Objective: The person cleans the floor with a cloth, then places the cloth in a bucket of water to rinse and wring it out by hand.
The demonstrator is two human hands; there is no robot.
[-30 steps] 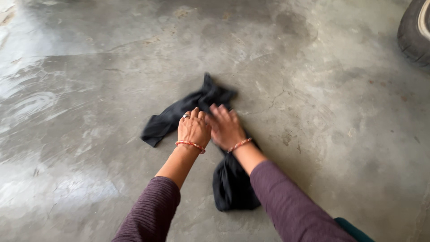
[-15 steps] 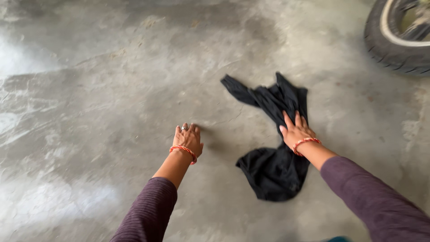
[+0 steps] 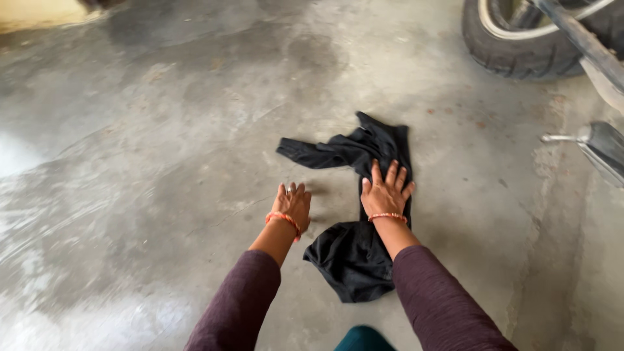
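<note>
Seen from above, looking down along two arms in dark purple ribbed sleeves that reach forward over a grey concrete floor. At the very bottom edge, a small rounded patch of teal fabric, between the sleeves.

No containers in view; only one loose item, a black garment crumpled on the floor. Nearest part bunched into a rounded heap between the forearms, then narrowing into a strip that runs away from the viewer and spreads out again, with one sleeve-like piece trailing off to the left at the far end.

Right hand open, palm down, fingers spread and pressing flat on the narrow middle of the garment. Red and orange thread bracelet at that wrist.

Left hand also palm down, fingers held close together and slightly curled, resting on bare floor just beside the garment's left edge, holding nothing; contact with the cloth hard to judge. Matching bracelet at the wrist and a ring on one finger.

Farther off, floor stained, cracked and shiny in patches. At the top right corner, part of a black tyre with a pale rim, crossed by a dark bar, and below it at the right edge a grey metal part with a short chrome stub.
</note>
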